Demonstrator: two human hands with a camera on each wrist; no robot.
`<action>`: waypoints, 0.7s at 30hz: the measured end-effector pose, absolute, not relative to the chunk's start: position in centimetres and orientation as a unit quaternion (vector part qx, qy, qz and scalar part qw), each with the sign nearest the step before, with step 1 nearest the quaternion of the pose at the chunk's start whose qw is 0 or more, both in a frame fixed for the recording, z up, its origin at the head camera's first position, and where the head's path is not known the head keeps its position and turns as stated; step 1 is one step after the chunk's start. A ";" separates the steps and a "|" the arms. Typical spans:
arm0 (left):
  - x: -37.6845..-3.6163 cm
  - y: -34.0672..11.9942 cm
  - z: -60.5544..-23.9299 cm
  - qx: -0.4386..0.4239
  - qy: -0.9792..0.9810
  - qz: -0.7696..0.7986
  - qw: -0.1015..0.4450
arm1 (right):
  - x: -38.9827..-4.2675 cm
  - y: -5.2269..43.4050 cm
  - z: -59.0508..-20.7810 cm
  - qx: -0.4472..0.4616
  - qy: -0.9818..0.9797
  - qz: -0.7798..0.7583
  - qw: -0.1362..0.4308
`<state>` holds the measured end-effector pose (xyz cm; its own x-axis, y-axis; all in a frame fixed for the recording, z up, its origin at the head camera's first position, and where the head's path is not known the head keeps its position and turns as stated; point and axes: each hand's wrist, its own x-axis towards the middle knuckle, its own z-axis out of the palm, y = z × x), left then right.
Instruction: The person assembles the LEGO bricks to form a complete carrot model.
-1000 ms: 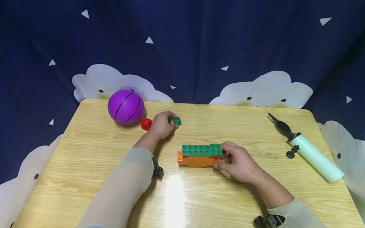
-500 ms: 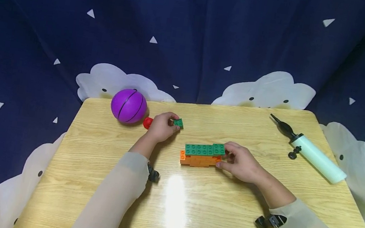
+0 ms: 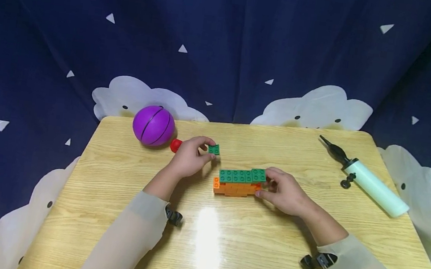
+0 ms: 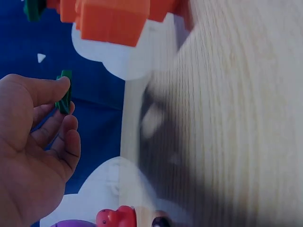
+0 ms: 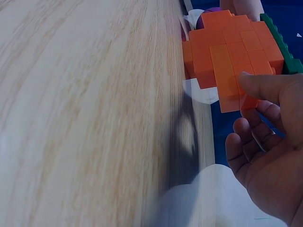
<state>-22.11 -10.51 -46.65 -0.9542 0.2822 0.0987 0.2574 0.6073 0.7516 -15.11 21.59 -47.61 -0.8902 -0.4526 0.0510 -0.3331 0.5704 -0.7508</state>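
My left hand [image 3: 190, 157] pinches a small square green toy brick [image 3: 214, 149] between thumb and fingers, behind and left of a block build. In the left wrist view the green brick [image 4: 65, 92] appears edge-on at the fingertips. The build has several orange bricks [image 3: 236, 189] stacked below a row of green bricks [image 3: 234, 176], the right one a step higher. At its right end, my right hand [image 3: 287, 192] holds it. The right wrist view shows the thumb pressed on the orange bricks [image 5: 232, 52], with fingers curled at the far side.
A purple ball [image 3: 153, 126] stands at the table's back left. Partly behind my left hand lies a small red toy [image 3: 175, 145]. On the right is a pale green hand pump [image 3: 374, 187] with a black nozzle, a small black piece [image 3: 348, 181] against it. A dark curtain hangs behind.
My left hand has moved slightly right and toward me with the green brick, closer to the build. The right hand keeps its hold on the build; the whole view shifted a little.
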 end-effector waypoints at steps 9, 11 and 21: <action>-20.2 -11.1 -46.1 0.181 0.882 0.434 -0.005 | -15.4 21.4 -47.9 -0.219 0.887 -0.400 0.070; -19.7 -11.2 -45.9 0.188 0.877 0.442 -0.007 | -15.4 21.4 -47.9 -0.217 0.888 -0.399 0.070; -17.4 -11.0 -44.9 0.215 0.856 0.470 -0.015 | -15.6 21.4 -47.9 -0.209 0.889 -0.402 0.071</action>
